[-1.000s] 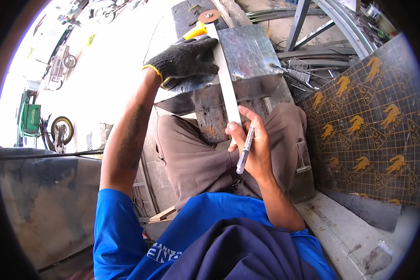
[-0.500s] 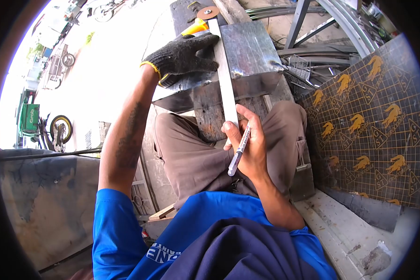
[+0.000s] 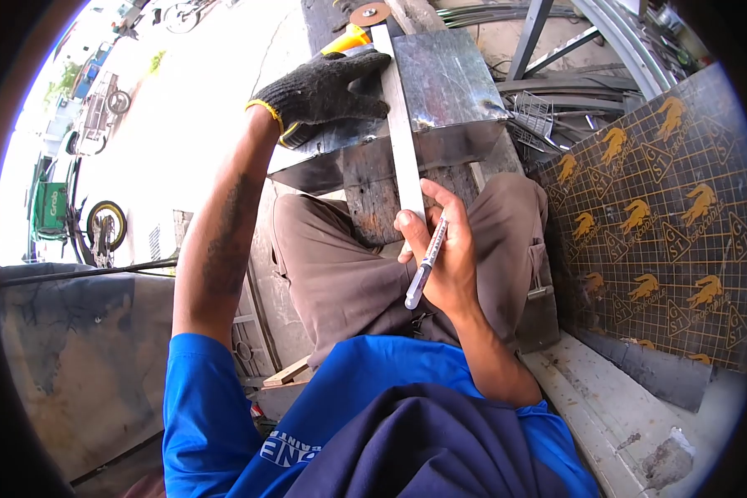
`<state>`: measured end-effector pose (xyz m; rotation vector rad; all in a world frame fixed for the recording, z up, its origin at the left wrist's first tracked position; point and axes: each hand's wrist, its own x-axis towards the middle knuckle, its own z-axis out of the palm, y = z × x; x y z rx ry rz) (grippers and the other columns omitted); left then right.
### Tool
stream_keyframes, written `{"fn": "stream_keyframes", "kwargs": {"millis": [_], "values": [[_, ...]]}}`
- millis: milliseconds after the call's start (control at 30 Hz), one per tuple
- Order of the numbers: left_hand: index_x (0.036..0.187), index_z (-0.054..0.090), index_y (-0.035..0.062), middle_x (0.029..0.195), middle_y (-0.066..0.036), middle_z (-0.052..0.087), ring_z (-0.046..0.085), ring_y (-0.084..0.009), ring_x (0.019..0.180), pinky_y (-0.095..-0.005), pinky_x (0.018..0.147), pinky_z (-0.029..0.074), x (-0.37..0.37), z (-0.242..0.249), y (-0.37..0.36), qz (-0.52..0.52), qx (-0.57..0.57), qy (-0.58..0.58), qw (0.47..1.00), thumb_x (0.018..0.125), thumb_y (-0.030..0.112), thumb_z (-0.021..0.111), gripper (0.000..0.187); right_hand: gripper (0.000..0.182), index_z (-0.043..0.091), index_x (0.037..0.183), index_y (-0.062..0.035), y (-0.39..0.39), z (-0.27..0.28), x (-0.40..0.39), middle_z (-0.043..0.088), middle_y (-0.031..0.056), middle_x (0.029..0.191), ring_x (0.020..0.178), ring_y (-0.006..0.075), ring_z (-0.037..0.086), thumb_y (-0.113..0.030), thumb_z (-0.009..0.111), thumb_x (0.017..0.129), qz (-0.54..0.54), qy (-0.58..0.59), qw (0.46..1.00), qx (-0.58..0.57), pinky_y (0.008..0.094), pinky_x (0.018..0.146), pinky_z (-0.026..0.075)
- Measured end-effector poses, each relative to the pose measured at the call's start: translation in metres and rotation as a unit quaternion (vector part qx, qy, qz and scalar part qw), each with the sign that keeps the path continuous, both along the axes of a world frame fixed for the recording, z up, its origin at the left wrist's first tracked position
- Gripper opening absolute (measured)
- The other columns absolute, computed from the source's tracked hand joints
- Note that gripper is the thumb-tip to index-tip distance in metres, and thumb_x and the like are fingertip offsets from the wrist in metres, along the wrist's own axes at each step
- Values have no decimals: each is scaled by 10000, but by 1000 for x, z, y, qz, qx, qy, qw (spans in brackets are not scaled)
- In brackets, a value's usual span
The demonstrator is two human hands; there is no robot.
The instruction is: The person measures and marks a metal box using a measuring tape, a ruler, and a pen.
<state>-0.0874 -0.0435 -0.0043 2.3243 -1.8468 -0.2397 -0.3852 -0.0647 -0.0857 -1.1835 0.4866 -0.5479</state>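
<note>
My left hand [image 3: 328, 93], in a black knit glove with a yellow cuff, lies with thumb and fingers apart against the left edge of a long flat metal bar [image 3: 400, 124]. Under the bar is a shiny sheet-metal piece [image 3: 448, 75] with a bent front edge. My bare right hand [image 3: 441, 249] pinches the near end of the bar between thumb and fingers, and a pen-like marker [image 3: 423, 270] is also held in it, slanting down toward me. The bar's far end reaches a brown disc [image 3: 369, 14] beside a yellow tool [image 3: 347, 40].
A dark wooden plank [image 3: 373, 207] supports the sheet metal between my knees. Patterned board [image 3: 647, 224] leans at the right. Metal strips [image 3: 573, 85] and a steel frame [image 3: 529, 41] stand behind. Motorbikes [image 3: 104, 228] are at the left, outside.
The view has shifted slightly. Both hands keep nearly the same places on the bar.
</note>
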Motion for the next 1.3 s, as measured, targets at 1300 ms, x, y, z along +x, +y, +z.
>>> {"fn": "stream_keyframes", "kwargs": {"millis": [1300], "values": [[1579, 447, 191, 1554, -204, 497, 453, -357, 1462, -448, 1211, 366, -9, 2, -1, 33, 9, -14, 999, 934, 527, 724, 778, 523, 490, 1395, 21, -9, 4, -5, 647, 41, 856, 597, 59, 576, -250, 713, 1008, 4, -1, 1000, -8, 218, 532, 497]]}}
